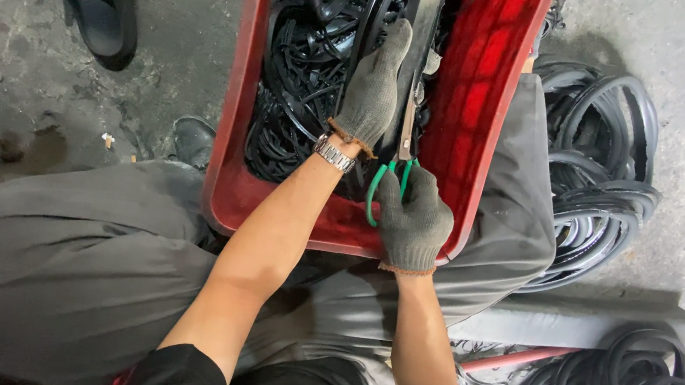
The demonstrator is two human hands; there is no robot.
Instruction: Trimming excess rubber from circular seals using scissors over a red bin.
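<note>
The right hand, in a grey knit glove, is closed around the green handles of a pair of scissors, whose blades point away from the body into a red crate resting across the person's lap. The left hand, gloved the same way with a metal watch at the wrist, reaches further in and lies flat along a long black rubber strip, fingers together and pressing it; whether the thumb wraps under it I cannot tell. That hold seems meant to keep the strip taut and steady just ahead of the blades.

The crate is packed with tangled black rubber offcuts, which crowd the left side of the strip and leave little free room for the scissors. On the concrete floor to the right lie coiled rubber rings, with more coils nearer the body beside a red rod. A black sandal lies at the upper left, and a dark shoe shows beside the crate.
</note>
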